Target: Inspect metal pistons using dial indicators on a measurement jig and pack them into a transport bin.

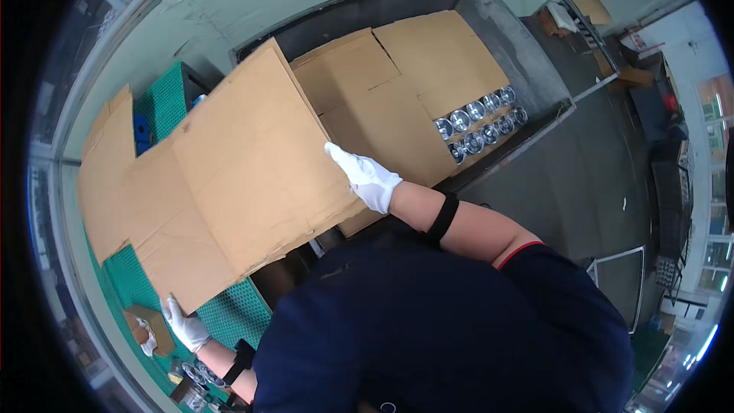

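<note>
A large creased sheet of cardboard point(252, 160) is held up across the left and middle, partly over the green mat and the bin. My left hand point(185, 326), in a white glove, grips its near left corner. My right hand point(365, 177), also gloved, holds the sheet's right edge, fingers stretched along it; its thumb is hard to see. Beyond the right hand, more cardboard point(428, 53) lies flat inside a grey bin point(527, 42). Two rows of shiny round metal parts point(475, 112) stand on the bin's right side.
The green textured mat point(229, 317) covers the left worktop. On it, near my left hand, are a small open cardboard box point(162, 329) and several shiny metal parts point(200, 373). A metal frame point(642, 283) stands at the right. A blue bin point(141, 134) shows behind the sheet.
</note>
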Tool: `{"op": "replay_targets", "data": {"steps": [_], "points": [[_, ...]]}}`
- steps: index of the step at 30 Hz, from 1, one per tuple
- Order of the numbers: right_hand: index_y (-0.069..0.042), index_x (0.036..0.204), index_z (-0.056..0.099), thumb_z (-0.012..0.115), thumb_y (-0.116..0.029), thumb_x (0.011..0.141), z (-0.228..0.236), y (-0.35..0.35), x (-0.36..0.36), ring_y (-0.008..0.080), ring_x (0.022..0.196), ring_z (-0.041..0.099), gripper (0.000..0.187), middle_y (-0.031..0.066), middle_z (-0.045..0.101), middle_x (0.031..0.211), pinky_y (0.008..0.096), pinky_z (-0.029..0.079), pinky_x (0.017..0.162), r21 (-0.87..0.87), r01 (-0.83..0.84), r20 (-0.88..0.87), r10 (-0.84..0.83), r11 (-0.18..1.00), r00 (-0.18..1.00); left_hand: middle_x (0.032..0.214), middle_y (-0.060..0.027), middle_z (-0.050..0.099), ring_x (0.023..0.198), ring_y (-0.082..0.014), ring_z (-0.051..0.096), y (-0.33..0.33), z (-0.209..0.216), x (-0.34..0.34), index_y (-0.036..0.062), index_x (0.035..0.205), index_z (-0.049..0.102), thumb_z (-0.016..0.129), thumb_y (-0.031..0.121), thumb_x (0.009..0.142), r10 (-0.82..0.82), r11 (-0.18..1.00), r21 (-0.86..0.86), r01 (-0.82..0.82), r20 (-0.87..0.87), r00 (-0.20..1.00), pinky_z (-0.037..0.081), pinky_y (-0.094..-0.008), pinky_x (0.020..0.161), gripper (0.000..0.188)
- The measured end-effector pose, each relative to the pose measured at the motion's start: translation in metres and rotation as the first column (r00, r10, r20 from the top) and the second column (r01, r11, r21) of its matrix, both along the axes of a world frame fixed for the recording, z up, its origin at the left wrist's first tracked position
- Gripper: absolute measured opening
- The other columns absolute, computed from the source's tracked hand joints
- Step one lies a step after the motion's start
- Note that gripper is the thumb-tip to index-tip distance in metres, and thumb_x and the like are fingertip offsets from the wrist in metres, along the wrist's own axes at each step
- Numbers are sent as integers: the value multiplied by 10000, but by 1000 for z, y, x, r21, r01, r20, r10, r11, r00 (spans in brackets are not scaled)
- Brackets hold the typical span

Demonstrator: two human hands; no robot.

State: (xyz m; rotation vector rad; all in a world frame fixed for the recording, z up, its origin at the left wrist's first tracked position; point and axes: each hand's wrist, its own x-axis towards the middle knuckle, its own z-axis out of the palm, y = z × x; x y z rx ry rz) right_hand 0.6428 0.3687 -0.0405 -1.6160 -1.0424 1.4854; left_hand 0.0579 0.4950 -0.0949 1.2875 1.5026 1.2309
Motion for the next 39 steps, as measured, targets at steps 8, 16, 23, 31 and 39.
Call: {"op": "replay_targets", "data": {"steps": [8,16,23,31,39], "points": [[35,1413,427,466,-103,956,1,-30,53,369,1270,513,479,236,505,1399,373,411,1071,73,380,-495,-297,922,817,1385,-156,484,1209,-255,534,-16,78,70,18,1372,466,557,148,976,-318,947,136,291,530,786,438,-347,1029,427],[13,1215,609,541,-259,971,5,-109,146,247,1125,593,372,144,648,1171,346,482,945,422,470,251,-599,775,761,1130,-56,650,1019,-163,607,-9,65,169,60,1192,576,609,86,941,-245,940,-145,309,343,907,481,-323,925,254],[-17,1289,550,527,-227,999,15,-248,246,130,1003,605,359,51,635,1136,260,483,834,253,857,-42,-880,448,473,1332,-119,562,1207,-255,557,-9,37,192,33,1390,441,570,67,941,-180,929,-203,309,481,858,465,-384,1017,468],[-3,1327,525,484,-147,998,-52,-433,372,166,1096,578,362,77,611,1238,285,443,920,327,944,80,-997,48,23,1379,-125,521,1245,-243,512,-29,63,275,41,1439,398,547,117,963,-320,932,-55,359,342,883,421,-390,1058,504],[-15,1333,517,436,-308,995,-71,-583,480,306,1170,570,455,138,588,1295,443,421,1037,93,910,-303,-882,-404,-360,1229,-88,617,1119,-188,581,-104,11,534,11,1325,511,596,134,931,-416,866,-171,470,275,867,439,-323,980,422]]}}
